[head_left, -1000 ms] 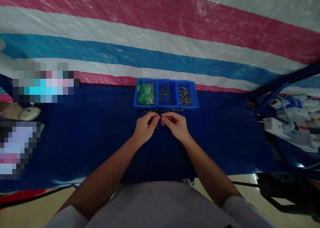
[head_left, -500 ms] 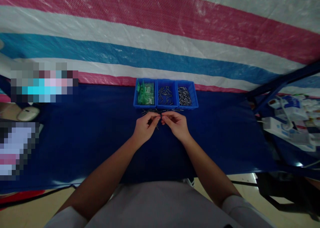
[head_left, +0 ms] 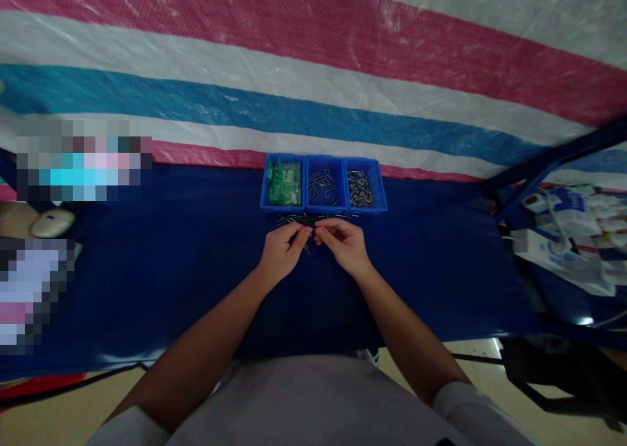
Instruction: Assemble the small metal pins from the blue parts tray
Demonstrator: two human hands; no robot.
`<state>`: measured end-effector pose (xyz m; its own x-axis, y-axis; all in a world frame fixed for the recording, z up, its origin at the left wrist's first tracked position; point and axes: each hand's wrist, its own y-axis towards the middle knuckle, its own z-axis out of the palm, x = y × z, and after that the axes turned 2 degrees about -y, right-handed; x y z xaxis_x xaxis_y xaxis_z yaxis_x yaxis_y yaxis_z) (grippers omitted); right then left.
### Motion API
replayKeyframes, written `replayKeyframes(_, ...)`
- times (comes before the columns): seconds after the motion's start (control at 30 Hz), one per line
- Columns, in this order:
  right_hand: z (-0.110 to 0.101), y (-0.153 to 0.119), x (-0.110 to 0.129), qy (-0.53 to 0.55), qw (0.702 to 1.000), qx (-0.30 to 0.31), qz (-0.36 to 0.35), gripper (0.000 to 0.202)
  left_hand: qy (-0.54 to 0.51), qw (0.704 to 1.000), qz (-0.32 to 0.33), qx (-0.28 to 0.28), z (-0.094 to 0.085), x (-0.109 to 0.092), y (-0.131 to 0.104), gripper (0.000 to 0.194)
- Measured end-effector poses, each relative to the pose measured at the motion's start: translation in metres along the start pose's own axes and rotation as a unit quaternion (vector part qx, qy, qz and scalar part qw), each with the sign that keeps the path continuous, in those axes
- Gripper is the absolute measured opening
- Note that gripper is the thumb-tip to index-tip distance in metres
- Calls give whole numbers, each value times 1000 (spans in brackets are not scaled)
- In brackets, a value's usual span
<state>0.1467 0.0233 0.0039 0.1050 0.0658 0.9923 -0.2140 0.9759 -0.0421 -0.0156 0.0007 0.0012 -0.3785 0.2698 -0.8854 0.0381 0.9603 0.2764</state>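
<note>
My left hand and my right hand meet just in front of the blue bins, each closed in a fingertip pinch. A small thin piece shows between the fingertips; its kind is too small to make out. A slim dark metal rod pokes out below the left fingers, and I cannot tell whether it is held or lies on the table. Behind the fingers, several thin dark metal rods lie loose along the bins' front edge, partly hidden by my hands.
Three joined blue bins contain green plastic bags, thin dark metal rods and a pile of shiny small metal parts. A blue cover lies over the table. Leftward is a white mouse; rightward, a white power strip.
The fingertips have drawn slightly apart, and more of the small piece between them shows. Both hands otherwise stay in place before the bins.
</note>
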Motion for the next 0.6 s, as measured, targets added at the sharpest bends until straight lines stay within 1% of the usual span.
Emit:
replayKeyframes(0.3, -1, 0, 1, -14, 1000, -6, -10, 26, -26, 1000, -7, 4, 0, -1, -1, 23)
replayKeyframes(0.6, -1, 0, 0, 1, 1000, -4, -3, 24, -22, 1000, -5, 5, 1, 1, -1, 24)
